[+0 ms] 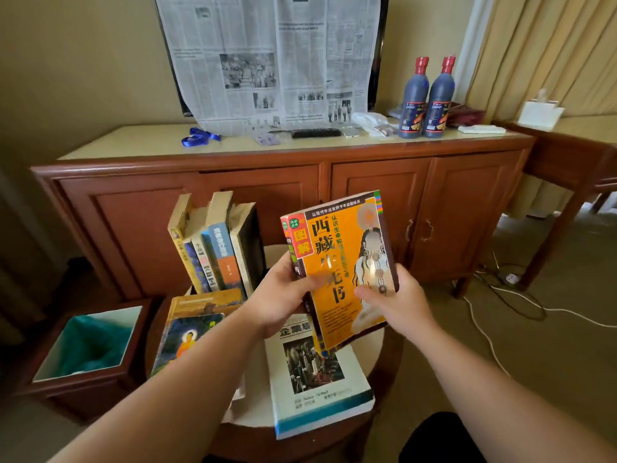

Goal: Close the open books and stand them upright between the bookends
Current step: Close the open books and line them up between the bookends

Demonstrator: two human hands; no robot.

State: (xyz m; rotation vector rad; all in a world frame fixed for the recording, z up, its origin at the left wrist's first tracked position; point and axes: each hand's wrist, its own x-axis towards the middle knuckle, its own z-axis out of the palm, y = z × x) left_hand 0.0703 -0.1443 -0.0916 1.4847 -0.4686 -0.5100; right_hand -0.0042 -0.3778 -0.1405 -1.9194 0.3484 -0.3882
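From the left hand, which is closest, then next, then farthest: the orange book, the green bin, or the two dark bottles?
1. Orange book: held in the left hand, touching it.
2. Green bin: down on the floor, to the left.
3. Two dark bottles: far back on the wooden cabinet, up to the right.

Orange book (340, 269) gripped by both hands, held clear above table. Row of leaning books (213, 248) just left of grip, white book (317, 379) flat right underneath. Open air to right.
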